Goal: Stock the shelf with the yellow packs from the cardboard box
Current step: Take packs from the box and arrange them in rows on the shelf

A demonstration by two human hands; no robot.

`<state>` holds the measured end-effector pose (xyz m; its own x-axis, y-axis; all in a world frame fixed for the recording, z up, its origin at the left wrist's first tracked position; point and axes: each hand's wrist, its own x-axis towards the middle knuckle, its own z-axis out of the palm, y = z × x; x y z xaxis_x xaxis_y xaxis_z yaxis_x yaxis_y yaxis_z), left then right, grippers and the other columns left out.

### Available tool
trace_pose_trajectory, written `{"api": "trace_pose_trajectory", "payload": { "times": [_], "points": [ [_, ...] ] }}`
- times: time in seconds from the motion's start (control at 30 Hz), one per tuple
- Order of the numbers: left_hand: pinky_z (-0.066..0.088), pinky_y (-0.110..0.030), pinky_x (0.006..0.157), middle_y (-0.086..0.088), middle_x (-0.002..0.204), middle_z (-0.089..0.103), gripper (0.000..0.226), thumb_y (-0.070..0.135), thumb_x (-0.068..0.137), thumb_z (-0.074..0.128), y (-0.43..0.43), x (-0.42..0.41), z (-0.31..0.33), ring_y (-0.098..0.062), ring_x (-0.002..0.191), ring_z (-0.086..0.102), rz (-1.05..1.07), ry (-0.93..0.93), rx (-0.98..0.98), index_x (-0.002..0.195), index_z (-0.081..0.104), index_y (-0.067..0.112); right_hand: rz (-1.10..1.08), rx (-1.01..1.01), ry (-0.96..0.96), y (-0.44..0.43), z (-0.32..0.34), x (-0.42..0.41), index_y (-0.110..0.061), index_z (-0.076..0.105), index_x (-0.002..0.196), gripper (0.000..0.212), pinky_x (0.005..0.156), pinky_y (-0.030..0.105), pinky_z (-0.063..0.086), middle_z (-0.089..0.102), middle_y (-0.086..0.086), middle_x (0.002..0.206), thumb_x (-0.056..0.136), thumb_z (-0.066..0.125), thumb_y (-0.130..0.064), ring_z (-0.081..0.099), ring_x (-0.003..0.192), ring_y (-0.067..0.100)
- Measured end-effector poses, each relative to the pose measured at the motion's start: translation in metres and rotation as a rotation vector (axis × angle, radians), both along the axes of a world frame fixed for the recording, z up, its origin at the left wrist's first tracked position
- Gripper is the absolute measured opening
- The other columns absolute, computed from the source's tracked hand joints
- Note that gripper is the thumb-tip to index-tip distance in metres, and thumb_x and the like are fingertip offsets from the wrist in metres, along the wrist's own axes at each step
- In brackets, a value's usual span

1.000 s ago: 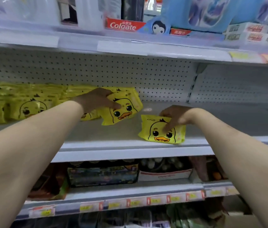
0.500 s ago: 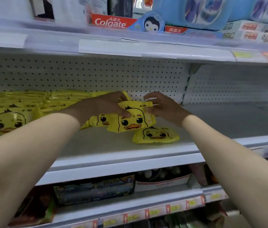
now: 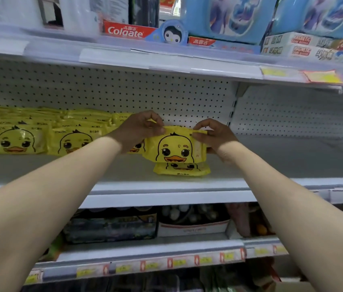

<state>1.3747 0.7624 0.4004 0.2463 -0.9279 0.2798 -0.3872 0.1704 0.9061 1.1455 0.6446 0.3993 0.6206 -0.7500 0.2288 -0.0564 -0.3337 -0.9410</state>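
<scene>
Head view: the left hand (image 3: 139, 129) and right hand (image 3: 214, 134) both pinch the upright yellow pack (image 3: 174, 147) by its top corners, above another flat pack (image 3: 182, 169) on the shelf (image 3: 166, 189).

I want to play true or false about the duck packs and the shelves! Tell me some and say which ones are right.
1. The left hand and right hand both hold one upright duck pack. True.
2. A second pack lies flat on the shelf. True.
3. The row of stocked packs stands right of the hands. False: it stands left of them.
4. The Colgate box is on the shelf below. False: it is on the shelf above.
</scene>
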Motion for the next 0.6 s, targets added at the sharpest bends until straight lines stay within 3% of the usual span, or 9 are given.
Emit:
{"api": "trace_pose_trajectory", "payload": {
  "times": [0.17,0.3,0.43,0.6],
  "points": [
    [0.049,-0.027,0.083,0.012,0.080,0.073,0.008,0.013,0.081,0.078,0.005,-0.023,-0.004,-0.002,0.077,0.065,0.126,-0.030,-0.029,0.085,0.071,0.017,0.003,0.020,0.028,0.006,-0.001,-0.014,-0.018,0.071,0.084,0.009,0.067,0.028,0.058,0.076,-0.002,0.083,0.085,0.075,-0.009,0.068,0.076,0.010],
    [0.050,-0.023,0.081,0.003,0.085,0.075,0.011,0.017,0.081,0.078,0.016,-0.038,-0.003,-0.004,0.077,0.066,0.164,-0.052,-0.002,0.089,0.074,0.011,0.056,-0.029,0.081,0.007,-0.004,-0.029,-0.013,0.074,0.085,0.008,0.067,0.023,0.059,0.076,-0.003,0.077,0.088,0.071,-0.006,0.070,0.073,0.008],
    [0.047,-0.026,0.085,0.007,0.086,0.074,0.009,0.029,0.078,0.080,0.024,-0.043,-0.005,-0.011,0.087,0.065,0.147,-0.135,0.128,0.078,0.074,0.022,0.088,-0.084,0.119,0.007,-0.002,-0.041,-0.013,0.073,0.082,0.012,0.070,0.024,0.060,0.074,-0.005,0.072,0.088,0.070,-0.003,0.069,0.069,0.006],
    [0.051,-0.031,0.084,0.003,0.087,0.073,0.012,0.034,0.077,0.080,0.029,-0.051,-0.011,-0.018,0.090,0.063,0.221,-0.094,0.165,0.077,0.073,0.024,0.055,-0.124,0.118,0.012,-0.006,-0.045,-0.009,0.071,0.087,0.003,0.075,0.034,0.055,0.070,0.005,0.080,0.089,0.072,-0.011,0.062,0.076,0.017]
  ]
}}
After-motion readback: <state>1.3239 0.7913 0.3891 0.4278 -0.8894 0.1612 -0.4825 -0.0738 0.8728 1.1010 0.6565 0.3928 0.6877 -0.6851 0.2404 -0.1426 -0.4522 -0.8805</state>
